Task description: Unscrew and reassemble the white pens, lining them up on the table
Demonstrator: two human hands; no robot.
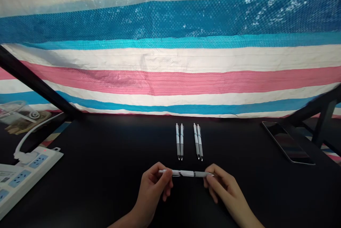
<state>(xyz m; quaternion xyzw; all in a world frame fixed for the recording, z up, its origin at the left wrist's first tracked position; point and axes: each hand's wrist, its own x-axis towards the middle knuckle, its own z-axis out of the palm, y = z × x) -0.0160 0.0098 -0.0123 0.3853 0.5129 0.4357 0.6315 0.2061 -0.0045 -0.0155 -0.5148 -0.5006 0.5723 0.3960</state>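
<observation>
Head view: white-and-grey pen (pixel 188 173) held crosswise over the table (pixel 106 171), left hand (pixel 156 189) with its grip pinched on the clip end, right hand (pixel 223 187) with its grip pinched on the tip end, presumably to steady both ends. Beyond that pen lie four similar pens (pixel 196 135) in two pairs, tips toward it, probably aligned for order; the phone (pixel 289 142) lies to its right, the power strip (pixel 20 178) to its left.
</observation>
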